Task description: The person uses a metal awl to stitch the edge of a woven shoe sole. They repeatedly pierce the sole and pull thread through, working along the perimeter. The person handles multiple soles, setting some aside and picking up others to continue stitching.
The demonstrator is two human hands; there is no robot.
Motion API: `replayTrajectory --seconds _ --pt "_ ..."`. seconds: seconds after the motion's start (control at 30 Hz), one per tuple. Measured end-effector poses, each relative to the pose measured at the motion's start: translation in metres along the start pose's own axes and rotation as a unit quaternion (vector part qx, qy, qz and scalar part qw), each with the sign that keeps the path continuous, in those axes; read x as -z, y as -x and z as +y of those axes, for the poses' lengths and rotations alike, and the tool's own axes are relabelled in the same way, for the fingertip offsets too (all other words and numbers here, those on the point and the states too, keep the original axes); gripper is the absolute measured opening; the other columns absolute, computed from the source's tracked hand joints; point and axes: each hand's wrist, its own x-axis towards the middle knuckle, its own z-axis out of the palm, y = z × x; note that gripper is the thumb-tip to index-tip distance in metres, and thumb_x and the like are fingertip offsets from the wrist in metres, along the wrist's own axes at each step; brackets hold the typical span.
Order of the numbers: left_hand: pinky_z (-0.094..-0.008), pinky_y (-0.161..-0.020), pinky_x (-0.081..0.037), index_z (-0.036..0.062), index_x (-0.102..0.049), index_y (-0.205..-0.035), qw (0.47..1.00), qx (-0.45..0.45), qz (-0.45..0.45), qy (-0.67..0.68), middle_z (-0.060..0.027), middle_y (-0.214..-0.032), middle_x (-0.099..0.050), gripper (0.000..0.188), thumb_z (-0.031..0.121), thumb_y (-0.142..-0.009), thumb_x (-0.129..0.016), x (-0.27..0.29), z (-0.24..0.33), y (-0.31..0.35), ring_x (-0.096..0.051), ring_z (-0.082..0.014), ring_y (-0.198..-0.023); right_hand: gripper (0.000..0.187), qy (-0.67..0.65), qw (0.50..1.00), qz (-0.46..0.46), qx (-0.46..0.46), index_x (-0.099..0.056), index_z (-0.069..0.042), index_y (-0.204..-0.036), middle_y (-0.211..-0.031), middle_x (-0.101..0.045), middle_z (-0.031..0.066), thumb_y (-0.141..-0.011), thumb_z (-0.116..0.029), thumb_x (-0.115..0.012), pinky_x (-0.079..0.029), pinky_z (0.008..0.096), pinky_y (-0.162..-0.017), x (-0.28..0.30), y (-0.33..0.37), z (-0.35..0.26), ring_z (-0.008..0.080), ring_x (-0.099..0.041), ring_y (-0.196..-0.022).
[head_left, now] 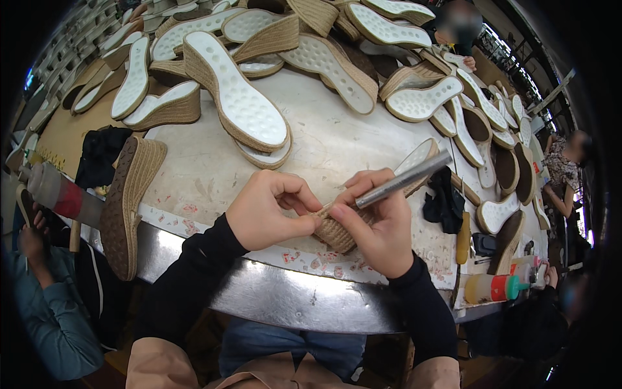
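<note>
In front of me a wedge shoe sole (336,237) wrapped in braided tan rope lies on the table, its white insole side partly showing beyond my right hand. My left hand (271,206) pinches the rope edge of this sole between thumb and forefinger. My right hand (383,233) has a silver metal rod (407,179) gripped in its fingers, pointing up to the right. The right thumb presses the same rope edge close to my left fingertips. Whatever fine strand lies between the fingertips is too small to make out.
Wedge soles (241,97) are heaped across the far side and right. A brown-bottomed sole (120,211) leans at the table's left edge, near a bottle (58,191). Black cloth (444,202), a yellow-handled tool (463,238) and a teal-capped bottle (490,288) lie right. Other people work around.
</note>
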Motion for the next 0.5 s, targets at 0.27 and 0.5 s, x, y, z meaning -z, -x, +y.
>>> replayTrajectory --seconds 0.27,0.5 --pt "-0.0202 -0.066 -0.050 -0.0024 -0.065 -0.082 0.996 0.065 0.009 0.062 -0.0053 -0.078 -0.067 0.013 0.005 -0.073 -0.071 -0.002 -0.002 0.002 -0.063 -0.0078 -0.070 0.031 -0.059 0.997 -0.034 -0.034 -0.042 -0.004 -0.096 -0.085 -0.058 0.0068 -0.080 0.005 -0.067 -0.046 0.0253 -0.077 0.006 -0.017 0.000 0.0117 -0.057 -0.082" --pt "-0.0199 -0.067 -0.050 -0.0016 -0.065 -0.083 0.996 0.060 -0.012 0.065 -0.0051 -0.079 -0.067 0.013 0.005 -0.075 -0.072 0.000 -0.005 0.000 -0.063 -0.0076 -0.071 0.029 -0.116 0.993 0.008 -0.007 -0.046 -0.001 -0.097 -0.085 -0.062 0.0073 -0.080 0.001 -0.070 -0.049 0.0242 -0.075 0.003 -0.005 0.006 0.0109 -0.060 -0.081"
